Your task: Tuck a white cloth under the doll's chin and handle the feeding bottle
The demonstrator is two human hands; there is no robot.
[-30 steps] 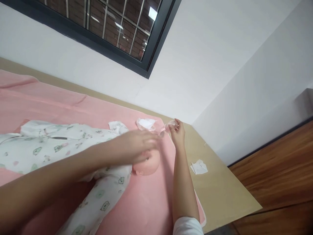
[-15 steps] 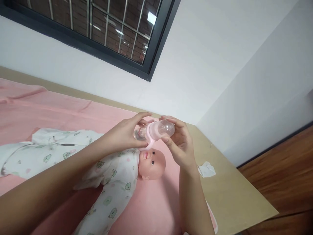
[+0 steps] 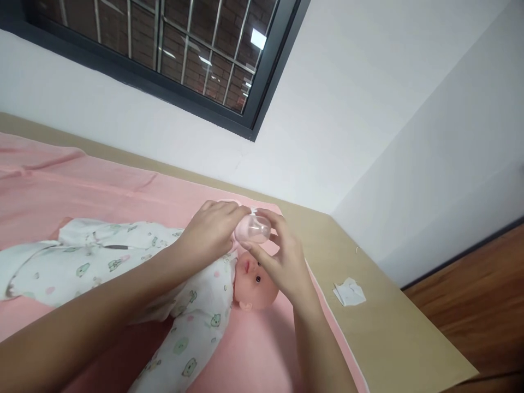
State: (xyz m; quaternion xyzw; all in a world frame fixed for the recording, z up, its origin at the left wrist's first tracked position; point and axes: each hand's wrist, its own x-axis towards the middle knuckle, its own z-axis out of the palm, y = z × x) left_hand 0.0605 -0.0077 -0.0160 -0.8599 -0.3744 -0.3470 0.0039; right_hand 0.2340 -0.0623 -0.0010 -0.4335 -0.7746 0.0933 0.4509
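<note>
Above a baby doll [image 3: 254,289] lying on its back, both hands hold a baby bottle [image 3: 243,229] with pink parts, tilted on its side. My left hand [image 3: 213,232] is wrapped over the bottle's body and hides most of it. My right hand [image 3: 284,256] grips the clear domed cap [image 3: 259,229] between thumb and fingers at the bottle's right end. White clothing with green animal prints [image 3: 180,345] covers the doll. My right fingers overlap part of its head in view.
A pink blanket [image 3: 241,349] lies under the doll on a tan tabletop [image 3: 393,327]. A crumpled white cloth or tissue [image 3: 350,292] rests at the right. Behind are a white wall [image 3: 339,82] and a dark-framed window [image 3: 249,123]. Brown wood [image 3: 487,278] stands beyond the right edge.
My left hand has moved from a looser hold to wrap over the bottle's body. The bottle and my right hand have shifted left and slightly down, with the fingers around the cap.
</note>
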